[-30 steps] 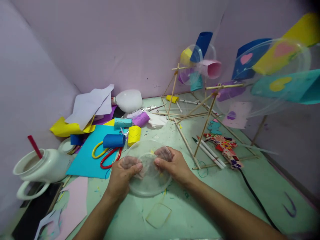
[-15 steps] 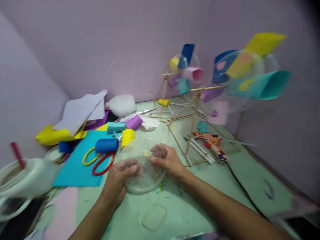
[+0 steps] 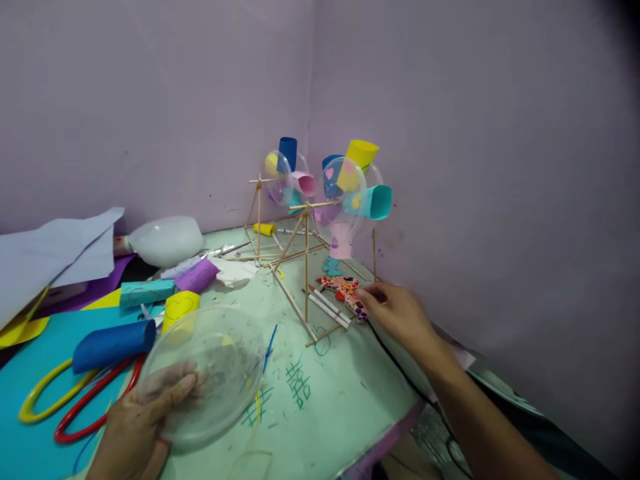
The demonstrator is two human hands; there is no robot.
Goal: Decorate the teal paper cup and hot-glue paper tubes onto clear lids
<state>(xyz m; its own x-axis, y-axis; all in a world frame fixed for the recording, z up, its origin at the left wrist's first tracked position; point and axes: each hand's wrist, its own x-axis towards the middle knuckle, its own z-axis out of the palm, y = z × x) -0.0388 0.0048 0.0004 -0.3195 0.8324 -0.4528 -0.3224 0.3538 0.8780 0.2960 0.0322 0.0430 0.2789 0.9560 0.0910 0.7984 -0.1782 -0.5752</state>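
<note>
My left hand (image 3: 145, 417) grips a round clear plastic lid (image 3: 220, 373) by its left side, thumb on the near face and fingers showing blurred through it. The lid is tilted above the table. Stretched out to the right, my right hand (image 3: 395, 313) has its thumb and curled fingers at the edge of a flower-patterned glue gun (image 3: 345, 293), which lies on the table with a black cord (image 3: 400, 363). Thumb and fingers look apart; whether they touch the glue gun is hard to make out. Two white pencils (image 3: 330, 310) lie beside it.
Stick frames carry a near wheel (image 3: 345, 200) and a far wheel (image 3: 280, 180) with coloured paper cups. Left are scissors (image 3: 45, 400), a blue paper roll (image 3: 115, 343), a yellow roll (image 3: 180, 310), a purple roll (image 3: 196, 275) and a white bottle (image 3: 167, 240). Walls close off the back and right.
My right hand has left the lid and moved right to the glue gun. The left hand keeps the lid. The view has turned to the right.
</note>
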